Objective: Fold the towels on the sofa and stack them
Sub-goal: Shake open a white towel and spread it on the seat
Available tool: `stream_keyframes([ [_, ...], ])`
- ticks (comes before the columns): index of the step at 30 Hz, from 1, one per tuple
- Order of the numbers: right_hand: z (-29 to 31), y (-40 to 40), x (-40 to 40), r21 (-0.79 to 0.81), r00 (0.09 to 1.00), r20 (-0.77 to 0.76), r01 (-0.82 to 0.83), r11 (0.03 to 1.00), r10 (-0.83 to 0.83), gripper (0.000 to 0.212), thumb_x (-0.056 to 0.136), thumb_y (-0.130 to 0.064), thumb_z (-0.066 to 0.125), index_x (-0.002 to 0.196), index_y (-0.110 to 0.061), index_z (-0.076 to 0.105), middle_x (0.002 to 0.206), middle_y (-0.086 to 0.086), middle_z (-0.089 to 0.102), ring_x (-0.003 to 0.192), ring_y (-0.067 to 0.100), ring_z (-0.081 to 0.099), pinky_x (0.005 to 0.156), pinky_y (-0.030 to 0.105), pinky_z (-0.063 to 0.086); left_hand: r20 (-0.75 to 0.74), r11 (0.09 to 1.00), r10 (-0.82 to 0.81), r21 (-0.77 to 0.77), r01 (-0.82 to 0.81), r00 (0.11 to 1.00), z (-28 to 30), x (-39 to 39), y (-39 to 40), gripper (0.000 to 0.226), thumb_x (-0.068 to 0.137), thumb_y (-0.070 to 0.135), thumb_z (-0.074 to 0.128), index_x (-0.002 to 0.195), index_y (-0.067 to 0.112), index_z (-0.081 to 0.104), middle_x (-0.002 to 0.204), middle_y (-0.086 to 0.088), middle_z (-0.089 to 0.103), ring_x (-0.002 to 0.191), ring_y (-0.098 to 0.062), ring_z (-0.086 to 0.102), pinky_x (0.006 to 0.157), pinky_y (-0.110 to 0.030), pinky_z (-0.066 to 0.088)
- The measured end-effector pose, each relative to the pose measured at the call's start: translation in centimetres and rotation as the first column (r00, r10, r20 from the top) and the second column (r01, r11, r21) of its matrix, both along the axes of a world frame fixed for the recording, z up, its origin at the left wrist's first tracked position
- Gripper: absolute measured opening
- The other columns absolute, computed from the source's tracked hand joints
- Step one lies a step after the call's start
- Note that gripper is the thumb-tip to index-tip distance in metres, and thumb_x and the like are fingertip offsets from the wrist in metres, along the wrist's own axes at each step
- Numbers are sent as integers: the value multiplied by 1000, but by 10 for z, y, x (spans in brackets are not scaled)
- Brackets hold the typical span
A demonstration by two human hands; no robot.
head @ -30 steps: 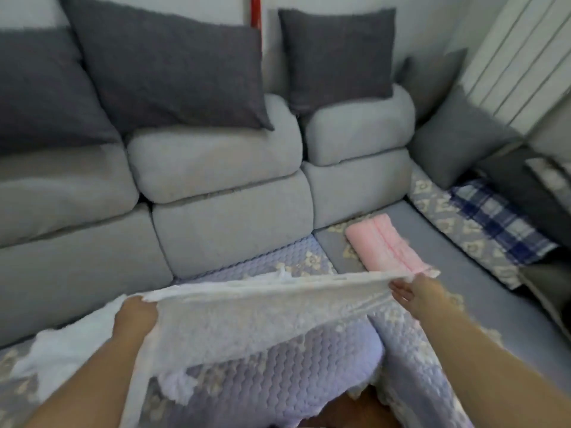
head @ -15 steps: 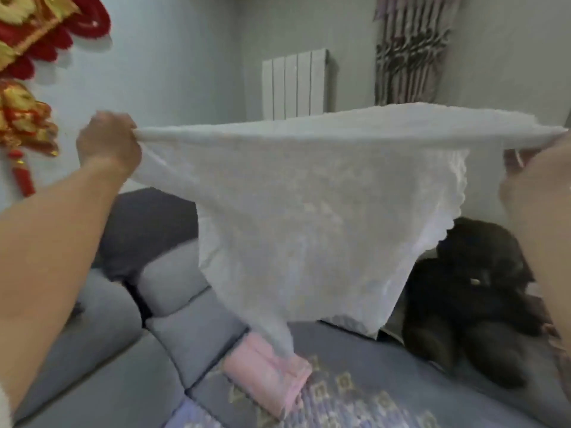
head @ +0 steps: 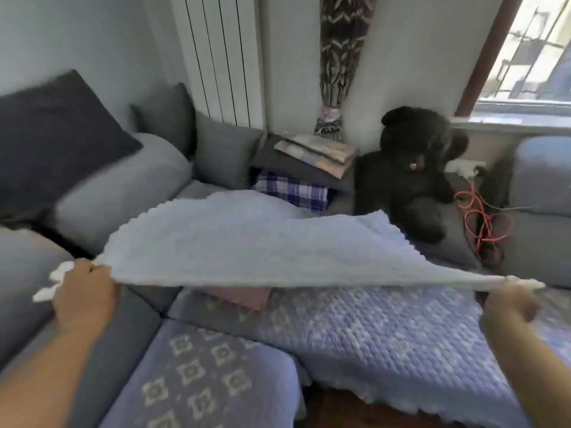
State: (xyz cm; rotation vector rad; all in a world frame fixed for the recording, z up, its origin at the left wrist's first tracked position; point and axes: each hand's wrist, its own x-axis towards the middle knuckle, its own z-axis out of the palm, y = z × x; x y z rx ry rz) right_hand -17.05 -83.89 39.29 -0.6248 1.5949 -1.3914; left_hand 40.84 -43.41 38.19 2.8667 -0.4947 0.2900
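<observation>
The left hand [head: 82, 296] at lower left and the right hand [head: 509, 307] at lower right each pinch a near corner of the white towel [head: 247, 242], stretched mid-frame above the sofa [head: 129, 186]. Its far edge floats loose; it could land crumpled or skewed over the pink folded towel [head: 241, 296] beneath, spoiling the fold.

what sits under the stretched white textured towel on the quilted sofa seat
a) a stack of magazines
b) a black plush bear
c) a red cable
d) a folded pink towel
d: a folded pink towel peeks out on the seat beneath the white textured towel, which the left hand and right hand hold taut by its near edge.
</observation>
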Motion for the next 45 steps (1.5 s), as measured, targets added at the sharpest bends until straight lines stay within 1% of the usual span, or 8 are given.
stream_keyframes([
  [6,-120,82,-14,407,978,87,-210,889,191,14,101,-8,41,94,-14,52,114,15,53,61,25,66,42,25,54,-339,987,160,81,-141,927,-106,-56,59,36,96,24,53,131,18,60,141,-25,38,122,-47,41,100,-57,40],
  [11,-159,113,-16,518,980,49,-190,834,192,10,105,-11,44,112,-10,51,118,17,53,76,26,57,44,29,57,-840,971,86,-51,-235,536,-171,-71,66,31,102,31,47,127,17,59,123,-23,63,104,-40,64,83,-48,56],
  [18,-171,140,-13,571,980,-42,-137,810,195,32,101,-10,52,132,-4,51,117,19,55,75,22,55,54,33,55,-935,550,-16,-304,-778,354,-199,-87,69,33,87,8,65,117,22,68,110,-5,67,87,-26,65,76,-32,48],
  [22,-156,146,-4,415,997,49,-68,907,53,46,95,-34,60,137,-16,50,122,11,61,84,18,61,78,37,51,-850,175,-39,-524,-833,526,-185,-86,61,12,87,11,64,98,9,69,96,-10,69,80,-27,63,74,-43,52],
  [28,-112,185,103,389,877,-180,-352,851,445,41,89,12,44,87,-18,71,125,15,61,103,36,61,68,34,55,-502,695,-404,-712,-101,765,-130,-142,-7,56,91,-3,51,132,34,57,144,2,53,132,-19,50,112,-41,43],
  [37,-128,242,279,258,261,-76,-927,272,962,25,98,-35,59,117,-24,70,115,-8,71,107,9,65,98,30,51,-361,640,-719,-677,364,593,-139,-204,-38,55,92,-5,56,122,38,67,119,19,62,113,-5,59,98,-21,48],
  [41,-149,236,296,266,164,231,-959,99,959,35,93,-46,63,113,-18,72,109,5,75,107,21,70,97,39,53,-598,734,-530,-678,-28,601,-130,-211,-55,33,91,-4,57,99,27,64,92,-1,66,76,1,61,69,-17,52],
  [45,-162,234,303,231,243,450,-961,151,859,31,97,-25,64,115,1,66,112,25,70,110,42,66,98,50,54,-822,517,-381,-569,-639,424,-126,-202,-71,43,86,-4,66,111,30,54,104,-5,70,88,-18,73,74,-33,61],
])
